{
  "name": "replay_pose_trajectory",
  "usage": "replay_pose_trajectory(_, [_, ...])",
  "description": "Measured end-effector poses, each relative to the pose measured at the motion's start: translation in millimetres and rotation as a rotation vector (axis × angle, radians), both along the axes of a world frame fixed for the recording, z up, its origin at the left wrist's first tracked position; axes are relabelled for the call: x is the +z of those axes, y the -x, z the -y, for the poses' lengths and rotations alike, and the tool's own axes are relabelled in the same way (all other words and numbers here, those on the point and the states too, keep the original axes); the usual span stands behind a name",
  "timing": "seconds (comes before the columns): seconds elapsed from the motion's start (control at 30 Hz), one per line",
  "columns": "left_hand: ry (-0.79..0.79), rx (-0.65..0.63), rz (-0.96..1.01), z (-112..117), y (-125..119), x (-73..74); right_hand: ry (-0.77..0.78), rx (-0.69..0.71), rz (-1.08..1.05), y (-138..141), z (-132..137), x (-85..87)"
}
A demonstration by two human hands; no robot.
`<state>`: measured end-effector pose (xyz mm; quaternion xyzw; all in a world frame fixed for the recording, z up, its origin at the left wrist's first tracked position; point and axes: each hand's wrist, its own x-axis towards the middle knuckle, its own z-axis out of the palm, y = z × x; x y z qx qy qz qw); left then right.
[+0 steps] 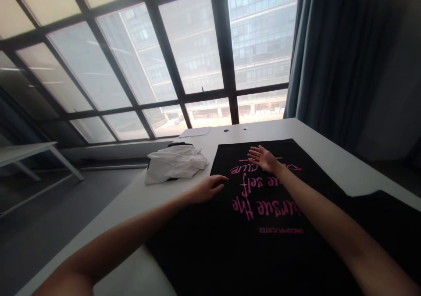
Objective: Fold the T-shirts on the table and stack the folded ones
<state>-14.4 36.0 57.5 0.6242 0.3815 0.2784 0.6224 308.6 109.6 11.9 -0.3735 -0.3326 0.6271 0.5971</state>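
Observation:
A black T-shirt [230, 256] with pink lettering lies spread out on the white table, its print upside down from where I look. At the shirt's left edge is my left hand [207, 188], its fingers stretched toward the print and the thumb apart. My right hand [264, 159] is over the upper part of the lettering, palm turned partly up and fingers extended, holding nothing. Whether it touches the fabric I cannot tell. My right forearm hides some of the letters.
A crumpled white cloth [176, 162] with something black under it lies on the table [272, 131] left of the shirt. Beyond it are white sheets [194, 132]. Large windows stand behind, a blue curtain [315, 68] at right, another table [26, 151] at far left.

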Motion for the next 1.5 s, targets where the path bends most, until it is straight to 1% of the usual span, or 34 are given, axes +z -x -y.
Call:
replay_pose_trajectory(0.1, [-0.196,0.043,-0.036,41.8,25.4,-6.6,-0.07,-0.034,0.294,39.1,18.7,3.4])
replay_pose_trajectory(0.17, [-0.37,0.041,-0.136,61.6,40.6,-14.1,-0.155,-0.056,0.383,68.3,38.3,0.4])
replay_pose_trajectory(0.23, [-0.501,0.058,-0.244,74.2,55.1,-24.9,-0.285,-0.033,0.41,96.7,63.3,-5.1])
replay_pose_trajectory(0.3, [-0.549,0.089,-0.332,81.3,69.0,-38.3,-0.451,0.025,0.478,121.7,90.4,-10.8])
replay_pose_trajectory(0.37, [-0.543,0.118,-0.397,85.5,81.5,-51.8,-0.576,0.099,0.579,141.8,114.7,-15.7])
replay_pose_trajectory(0.43, [-0.532,0.155,-0.418,89.4,90.8,-62.9,-0.649,0.159,0.661,156.6,132.6,-20.3])
replay_pose_trajectory(0.5, [-0.546,0.202,-0.402,93.3,96.0,-69.6,-0.688,0.187,0.72,166.4,143.6,-26.4])
replay_pose_trajectory(0.57, [-0.577,0.234,-0.393,96.4,97.3,-72.0,-0.72,0.198,0.79,171.6,149.0,-34.5])
replay_pose_trajectory(0.7, [-0.587,0.19,-0.412,96.0,96.1,-71.6,-0.805,0.298,0.938,172.5,151.8,-50.5])
replay_pose_trajectory(0.77, [-0.555,0.175,-0.374,93.8,96.5,-72.2,-0.817,0.345,0.992,171.3,152.5,-53.4])
replay_pose_trajectory(0.83, [-0.538,0.169,-0.375,91.7,97.6,-73.5,-0.819,0.347,1.047,170.6,153.6,-51.6])
replay_pose_trajectory(0.87, [-0.552,0.149,-0.431,90.9,98.1,-74.0,-0.833,0.336,1.079,170.4,154.3,-49.3])
replay_pose_trajectory(0.9, [-0.584,0.119,-0.527,90.4,98.6,-74.2,-0.859,0.322,1.113,170.2,155.0,-46.6])
replay_pose_trajectory(1.0, [-0.719,0.008,-0.89,89.7,98.9,-73.8,-0.962,0.286,1.226,169.8,156.6,-39.1])
replay_pose_trajectory(1.03, [-0.752,-0.015,-0.967,89.6,98.8,-73.5,-0.986,0.289,1.266,169.6,156.9,-37.6])
replay_pose_trajectory(1.1, [-0.784,-0.029,-1.025,89.4,98.7,-73.4,-1.007,0.33,1.327,169.0,157.3,-36.2])
replay_pose_trajectory(1.17, [-0.787,-0.02,-1.013,89.1,99.2,-73.2,-1.008,0.368,1.349,168.3,157.9,-35.7])
replay_pose_trajectory(1.2, [-0.786,-0.007,-0.996,88.9,99.9,-72.9,-1.009,0.365,1.341,167.9,158.3,-35.3])
replay_pose_trajectory(1.3, [-0.812,0.069,-0.905,88.0,104.3,-69.7,-1.022,0.312,1.287,166.5,160.0,-33.4])
replay_pose_trajectory(1.33, [-0.825,0.105,-0.867,87.4,106.5,-67.8,-1.025,0.324,1.284,166.0,160.5,-32.9])
replay_pose_trajectory(1.4, [-0.838,0.168,-0.81,85.8,111.9,-63.5,-1.02,0.393,1.31,165.2,161.2,-32.4])
replay_pose_trajectory(1.5, [-0.833,0.238,-0.825,82.1,122.7,-57.1,-0.999,0.464,1.355,164.7,161.2,-33.0])
